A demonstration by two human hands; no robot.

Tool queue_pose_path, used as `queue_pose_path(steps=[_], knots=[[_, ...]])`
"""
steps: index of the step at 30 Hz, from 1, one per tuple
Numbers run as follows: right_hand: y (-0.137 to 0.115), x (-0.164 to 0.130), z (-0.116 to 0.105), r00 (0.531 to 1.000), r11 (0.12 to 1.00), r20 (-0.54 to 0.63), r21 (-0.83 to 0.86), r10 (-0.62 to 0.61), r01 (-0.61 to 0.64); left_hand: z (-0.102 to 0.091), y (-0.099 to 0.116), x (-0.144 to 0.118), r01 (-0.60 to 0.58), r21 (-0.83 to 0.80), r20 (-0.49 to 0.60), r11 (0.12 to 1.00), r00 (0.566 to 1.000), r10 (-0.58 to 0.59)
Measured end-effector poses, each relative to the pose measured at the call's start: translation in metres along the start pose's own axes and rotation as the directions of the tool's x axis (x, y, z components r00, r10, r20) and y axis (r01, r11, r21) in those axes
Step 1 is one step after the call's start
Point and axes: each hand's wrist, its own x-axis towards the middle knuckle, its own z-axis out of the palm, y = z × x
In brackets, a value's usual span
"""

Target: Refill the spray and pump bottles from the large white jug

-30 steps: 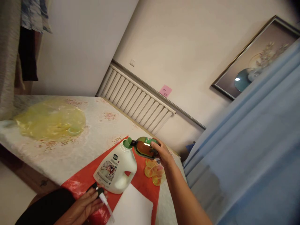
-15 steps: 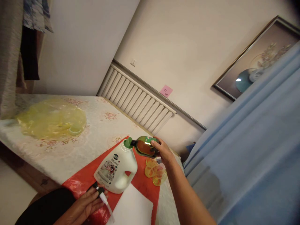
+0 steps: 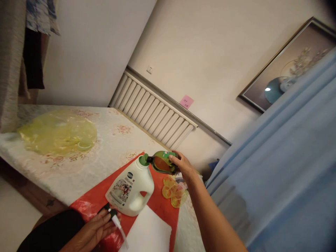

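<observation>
And here's the big blue curtain (image 3: 283,168) filling the right side, with the table (image 3: 110,154) in its flowered cloth stretching left and far, and a white radiator (image 3: 154,108) behind its far edge. On the near part of the table lies a red sheet (image 3: 86,201); over on the far left, a crumpled yellow bag (image 3: 57,129). A white sheet (image 3: 152,234) lies on the red at the near edge.

Centre stage, the white jug (image 3: 128,190) stands upright on the red sheet, a green spout (image 3: 143,160) in its mouth. Up comes the right hand (image 3: 183,163), fingers wrapped around the green bottle (image 3: 162,162), thumb pressed along its upper side! The bottle is tipped over, its dark neck right at the spout; whether they touch, I can't tell.

Near left, the left hand (image 3: 98,225) has its fingers close together, holding the pump top (image 3: 113,215) by its dark collar, white tube pointing near and right; how firmly they pinch, I can't tell.
</observation>
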Motion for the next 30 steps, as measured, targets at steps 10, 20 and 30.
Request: queue_pose_path(steps=[10, 20, 30], knots=[[-0.007, 0.005, -0.003, 1.0, 0.998, 0.018, -0.065, -0.018, 0.019, -0.001, -0.001, -0.002, -0.004, -0.002, 0.027, 1.0, 1.0, 0.004], [-0.015, 0.009, -0.004, 0.995, 0.977, 0.024, -0.187, -0.096, 0.099, -0.003, -0.001, -0.001, 0.01, 0.0, 0.038, 1.0, 0.999, -0.01], [-0.02, 0.015, -0.007, 0.986, 0.949, 0.063, -0.267, -0.157, 0.169, -0.001, -0.001, -0.002, 0.007, -0.02, 0.023, 1.0, 1.0, -0.007]])
